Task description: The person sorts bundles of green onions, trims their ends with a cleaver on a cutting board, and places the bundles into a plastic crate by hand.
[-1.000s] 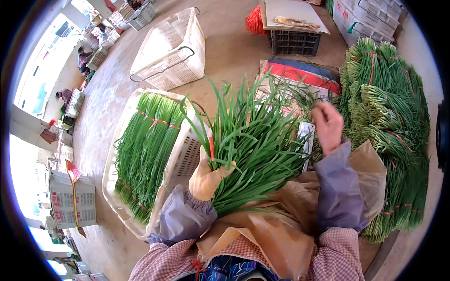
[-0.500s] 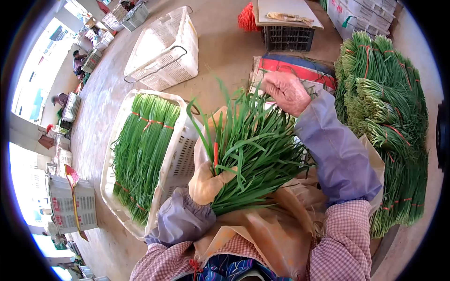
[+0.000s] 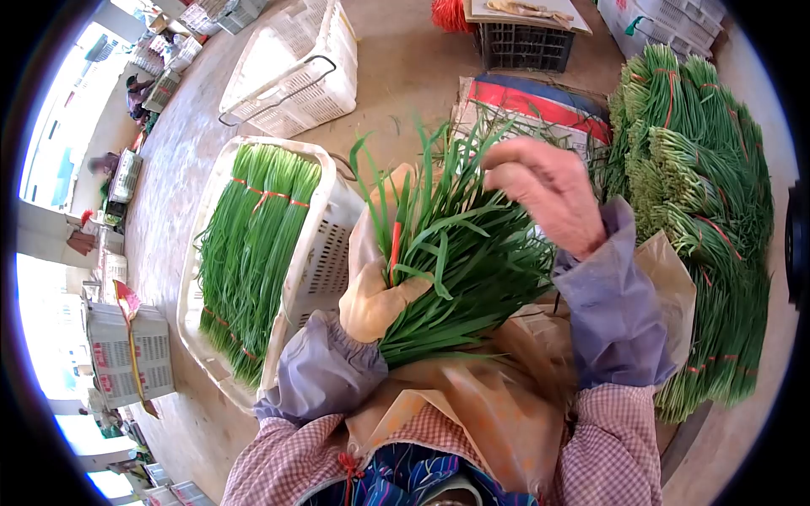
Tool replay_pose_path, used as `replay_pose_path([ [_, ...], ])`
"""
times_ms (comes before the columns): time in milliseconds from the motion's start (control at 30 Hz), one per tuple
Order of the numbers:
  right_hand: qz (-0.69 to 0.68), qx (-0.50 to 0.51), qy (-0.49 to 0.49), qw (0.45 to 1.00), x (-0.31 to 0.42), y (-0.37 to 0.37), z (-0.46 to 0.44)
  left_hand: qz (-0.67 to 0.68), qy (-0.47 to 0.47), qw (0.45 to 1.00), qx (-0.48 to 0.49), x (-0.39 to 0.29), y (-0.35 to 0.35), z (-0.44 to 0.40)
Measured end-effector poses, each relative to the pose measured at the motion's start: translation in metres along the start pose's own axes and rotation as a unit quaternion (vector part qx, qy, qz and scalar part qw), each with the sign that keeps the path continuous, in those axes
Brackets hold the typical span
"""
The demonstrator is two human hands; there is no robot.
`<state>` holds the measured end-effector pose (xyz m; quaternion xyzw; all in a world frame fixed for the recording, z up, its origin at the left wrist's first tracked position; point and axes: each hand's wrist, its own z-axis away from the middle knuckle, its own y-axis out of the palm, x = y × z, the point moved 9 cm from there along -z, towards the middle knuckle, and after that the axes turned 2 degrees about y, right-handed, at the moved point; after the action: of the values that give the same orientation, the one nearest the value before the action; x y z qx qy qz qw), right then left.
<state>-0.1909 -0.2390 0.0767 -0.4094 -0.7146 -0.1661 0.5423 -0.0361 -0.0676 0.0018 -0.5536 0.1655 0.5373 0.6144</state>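
My left hand (image 3: 375,299), in a tan glove, is closed around a loose bunch of garlic chives (image 3: 481,287) lying over my lap. Beside its thumb a short red strip (image 3: 396,244) stands upright. My right hand (image 3: 548,190) is bare and hovers at the upper right of the bunch, its fingers curled in near the leaf tips. Whether a leaf is between those fingers is too blurred to make out. Tied garlic chives (image 3: 257,253) fill the white crate (image 3: 327,253) on my left. A brown apron (image 3: 456,392) covers my lap under the bunch.
A tall pile of banded chive bundles (image 3: 696,194) is at my right. Ahead stand a white crate with a wire handle (image 3: 325,105) and a black crate (image 3: 525,46) under a board. Red, blue and white sacking (image 3: 540,105) lies on the floor. Other people sit far left.
My right hand has moved right and slightly down, its wrist turning away from the bunch. My left hand keeps its hold on the chives. The whole view has shifted slightly.
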Motion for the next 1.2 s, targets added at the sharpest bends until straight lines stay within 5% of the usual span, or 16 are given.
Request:
replay_pose_path([
  [133,0.191,0.070,-0.083,0.975,-0.009,0.049,0.002,-0.034,-0.031,0.999,-0.013,0.017,0.005,-0.006],
  [233,0.300,-0.115,-0.125,0.939,-0.035,0.020,0.005,-0.140,0.002,0.990,-0.022,0.005,-0.001,-0.004],
  [333,0.208,-0.273,-0.041,0.938,-0.029,-0.035,0.032,0.017,0.081,0.995,0.052,-0.004,0.009,-0.008],
  [433,0.232,-0.265,-0.225,0.908,0.025,-0.019,0.071,0.135,0.167,0.974,0.075,-0.016,0.005,-0.010],
  [500,0.238,0.033,-0.166,0.956,0.027,0.037,0.067,0.204,0.220,0.951,0.071,-0.026,-0.011,-0.008],
  [533,0.299,0.072,-0.149,0.940,0.005,0.057,0.076,0.238,0.247,0.937,0.071,-0.030,-0.020,-0.006],
  [633,0.290,0.229,0.117,0.922,-0.089,0.075,0.109,-0.015,0.259,0.964,0.059,-0.002,-0.061,0.005],
  [733,0.258,0.269,0.089,0.924,-0.106,0.092,0.119,-0.183,0.125,0.946,0.235,0.027,-0.043,0.031],
  [767,0.225,0.259,0.010,0.939,-0.108,0.099,0.119,-0.236,0.101,0.923,0.287,0.039,-0.035,0.039],
  [867,0.175,0.212,-0.134,0.952,-0.108,0.106,0.127,-0.294,0.107,0.925,0.215,0.046,-0.033,0.046],
  [967,0.244,0.127,-0.098,0.956,-0.088,0.097,0.113,-0.347,0.152,0.908,0.181,0.040,-0.025,0.046],
  [1000,0.355,0.234,-0.088,0.901,-0.119,0.110,0.115,-0.354,0.160,0.905,0.175,0.030,-0.025,0.047],
  [1200,0.284,0.178,0.005,0.942,-0.126,0.081,0.112,-0.523,0.247,0.813,-0.064,-0.036,-0.051,0.031],
])
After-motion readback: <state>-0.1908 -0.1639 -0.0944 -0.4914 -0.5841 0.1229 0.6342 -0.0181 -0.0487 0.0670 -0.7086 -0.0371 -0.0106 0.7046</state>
